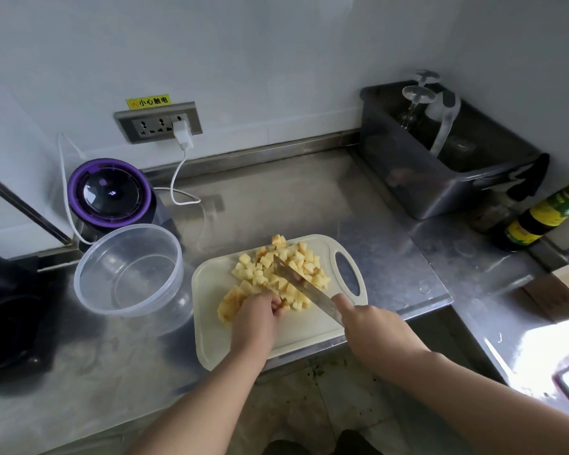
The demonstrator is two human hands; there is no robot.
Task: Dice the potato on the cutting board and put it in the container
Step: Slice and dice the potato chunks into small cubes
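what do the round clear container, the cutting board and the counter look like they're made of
Round clear container: likely thin glossy plastic, fully see-through. Cream rectangular cutting board: probably matte plastic, given its moulded handle slot. Grey counter: apparently stainless steel, brushed, with blurry reflections.

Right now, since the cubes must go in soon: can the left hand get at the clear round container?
Probably yes. The clear round container stands open left of the cutting board, with nothing between it and the left hand, which needs to release the uncut potato piece it holds.
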